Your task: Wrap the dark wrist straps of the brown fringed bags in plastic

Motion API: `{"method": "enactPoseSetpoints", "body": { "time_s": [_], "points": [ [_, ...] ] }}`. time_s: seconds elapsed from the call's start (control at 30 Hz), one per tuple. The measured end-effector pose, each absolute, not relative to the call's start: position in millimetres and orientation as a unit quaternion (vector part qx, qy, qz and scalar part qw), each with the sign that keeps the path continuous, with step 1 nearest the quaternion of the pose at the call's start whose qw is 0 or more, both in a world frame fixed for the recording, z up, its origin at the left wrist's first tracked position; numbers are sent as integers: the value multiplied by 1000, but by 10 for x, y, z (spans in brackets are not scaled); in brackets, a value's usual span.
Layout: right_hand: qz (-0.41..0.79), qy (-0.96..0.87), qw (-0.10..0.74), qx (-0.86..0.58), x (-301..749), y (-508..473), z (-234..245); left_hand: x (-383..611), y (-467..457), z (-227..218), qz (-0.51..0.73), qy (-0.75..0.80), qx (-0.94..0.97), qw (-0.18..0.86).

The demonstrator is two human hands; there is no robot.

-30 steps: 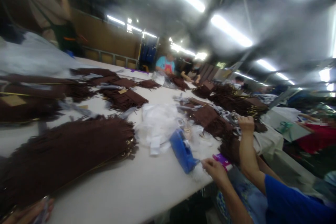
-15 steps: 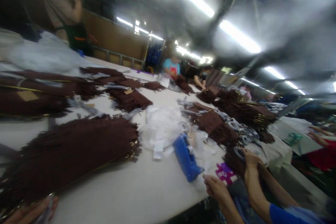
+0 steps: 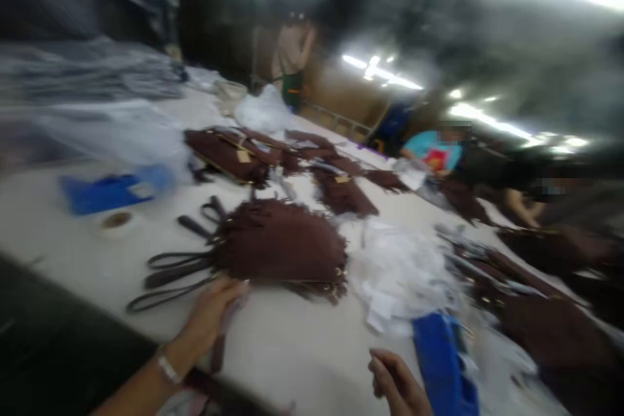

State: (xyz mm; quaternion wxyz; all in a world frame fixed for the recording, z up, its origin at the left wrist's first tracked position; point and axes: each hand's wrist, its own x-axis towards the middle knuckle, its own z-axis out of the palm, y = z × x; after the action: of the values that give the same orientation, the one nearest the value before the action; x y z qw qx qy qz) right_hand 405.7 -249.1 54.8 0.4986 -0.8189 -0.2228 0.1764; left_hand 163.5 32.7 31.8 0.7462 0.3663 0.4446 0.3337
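My left hand [image 3: 212, 315], with a bracelet on the wrist, lies at the near edge of a pile of brown fringed bags [image 3: 280, 247]. Its fingers are closed round a dark strap [image 3: 216, 352] that runs down past the palm, and something pale shows at the fingertips. Dark wrist loops [image 3: 168, 266] fan out from the pile to the left. My right hand [image 3: 397, 383] hovers low over the white table [image 3: 302, 351], fingers curled inward with nothing visible in them, just left of a blue tape dispenser [image 3: 441, 364]. The whole view is smeared by motion.
Crumpled white plastic [image 3: 397, 273] lies between the pile and the dispenser. More brown bags [image 3: 229, 153] cover the far table. A second blue dispenser [image 3: 110, 192] and a tape roll [image 3: 116, 221] sit left. People work at the far end [image 3: 433, 153], and one stands behind [image 3: 292, 55].
The view has swung left and down. My left hand has come up from the bottom corner to the bag pile. A co-worker's blue-sleeved arms at the right are out of view.
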Motion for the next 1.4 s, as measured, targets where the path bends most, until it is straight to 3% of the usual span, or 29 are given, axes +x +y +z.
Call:
{"method": "enactPoseSetpoints", "body": {
  "time_s": [0.13, 0.33, 0.77, 1.07, 1.4],
  "points": [
    [344, -362, 503, -705, 3451, -1296, 513, 1654, 377, 264, 377, 412, 356, 749],
    [400, -488, 458, -626, 3022, -327, 489, 1649, 346, 212, 406, 413, 340, 741],
    [201, -642, 293, -680, 2883, -122, 602, 1609, 384, 190, 392, 425, 362, 731],
    [-10, -684, 124, -719, 2801, -54, 434, 1672, 508, -266, 401, 404, 391, 723],
    [27, -671, 104, -733, 2697, -26, 641, 1596, 495, 7, 320, 468, 407, 716]
  ]
}}
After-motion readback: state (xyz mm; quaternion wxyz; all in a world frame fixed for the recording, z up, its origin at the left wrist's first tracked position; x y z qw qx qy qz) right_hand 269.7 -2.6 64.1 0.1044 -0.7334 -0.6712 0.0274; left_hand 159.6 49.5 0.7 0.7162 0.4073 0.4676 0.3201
